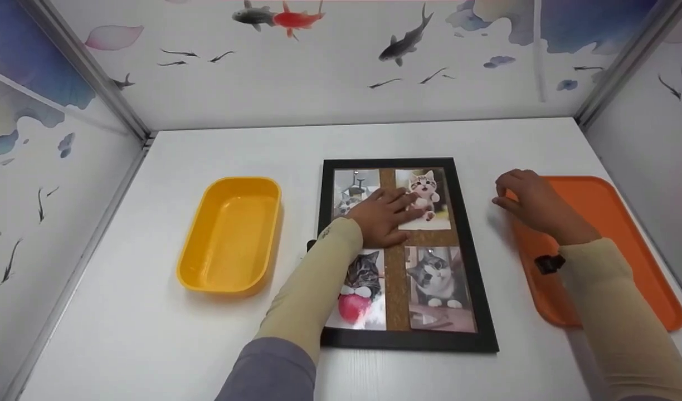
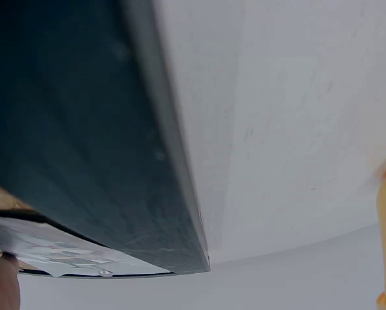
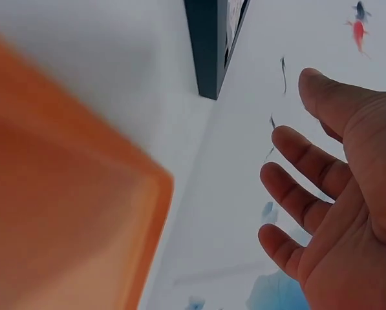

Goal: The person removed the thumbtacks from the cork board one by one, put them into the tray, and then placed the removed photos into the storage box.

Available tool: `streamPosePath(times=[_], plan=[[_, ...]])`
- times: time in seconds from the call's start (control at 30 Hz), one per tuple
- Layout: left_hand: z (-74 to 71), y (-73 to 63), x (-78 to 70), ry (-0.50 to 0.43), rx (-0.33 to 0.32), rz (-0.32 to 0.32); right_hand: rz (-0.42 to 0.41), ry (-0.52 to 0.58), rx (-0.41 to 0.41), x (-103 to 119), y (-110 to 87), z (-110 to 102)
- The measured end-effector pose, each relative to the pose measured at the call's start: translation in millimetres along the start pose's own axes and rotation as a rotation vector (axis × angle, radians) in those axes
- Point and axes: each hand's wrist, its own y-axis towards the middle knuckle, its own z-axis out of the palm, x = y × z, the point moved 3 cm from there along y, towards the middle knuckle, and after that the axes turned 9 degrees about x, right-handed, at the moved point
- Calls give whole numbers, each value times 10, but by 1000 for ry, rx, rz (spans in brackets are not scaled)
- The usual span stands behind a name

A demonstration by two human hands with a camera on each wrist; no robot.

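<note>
A black picture frame [image 1: 477, 278] lies flat on the white table, with cat photos set on a brown cork-like backing. My left hand [image 1: 383, 217] rests on its upper middle, fingers spread across the backing and the upper right kitten photo [image 1: 437, 192]. Part of the upper left photo [image 1: 355, 184] is covered by that hand. The lower left photo [image 1: 366, 273] is partly behind my forearm, while the lower right photo [image 1: 436, 284] shows fully. My right hand [image 1: 536, 203] holds nothing, its fingers loosely bent over the upper left edge of the orange tray [image 1: 592, 206].
To the left of the frame stands a yellow plastic tub [image 1: 229, 239] with nothing in it. White panels [image 1: 341, 83] painted with fish enclose the table at the back and both sides. The orange tray lies near the right panel, partly under my right forearm.
</note>
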Motion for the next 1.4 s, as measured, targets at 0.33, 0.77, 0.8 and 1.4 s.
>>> streamPosePath(times=[0.33, 0.77, 0.8, 1.4], plan=[[-13, -9, 5, 11, 1, -2, 124, 38, 13, -250, -376, -6], [-27, -17, -21, 18, 14, 3, 265, 100, 51, -482, -712, -12], [-26, -16, -22, 18, 13, 4, 275, 108, 53, -505, -734, -7], [-29, -13, -18, -5, 15, 0, 340, 130, 103, -719, -772, 27]])
